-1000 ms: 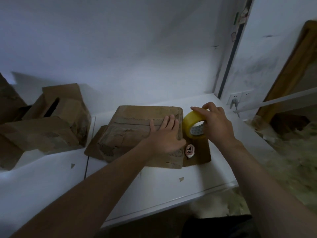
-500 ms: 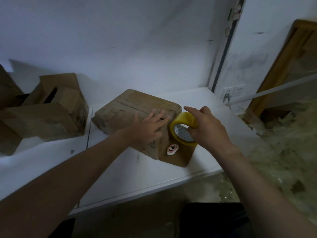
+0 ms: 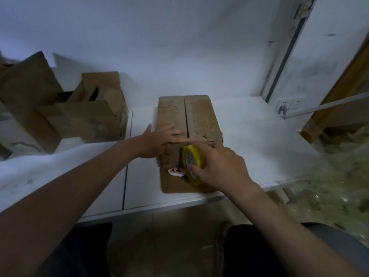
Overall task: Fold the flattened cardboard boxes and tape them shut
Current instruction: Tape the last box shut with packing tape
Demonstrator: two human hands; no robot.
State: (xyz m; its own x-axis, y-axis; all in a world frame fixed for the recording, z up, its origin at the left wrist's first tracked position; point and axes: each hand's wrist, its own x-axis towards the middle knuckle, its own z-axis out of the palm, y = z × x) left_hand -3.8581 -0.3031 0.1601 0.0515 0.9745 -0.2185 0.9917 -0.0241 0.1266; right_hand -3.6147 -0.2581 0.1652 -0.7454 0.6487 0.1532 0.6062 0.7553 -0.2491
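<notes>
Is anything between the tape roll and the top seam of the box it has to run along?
Yes. The left hand presses flat on the box top, its fingers reaching the seam at its near end, right above the tape roll gripped by the right hand. Past those fingers the seam looks bare.

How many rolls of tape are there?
1. The yellow tape roll is gripped by the right hand against the near side of the cardboard box. More may hide behind the left boxes.
</notes>
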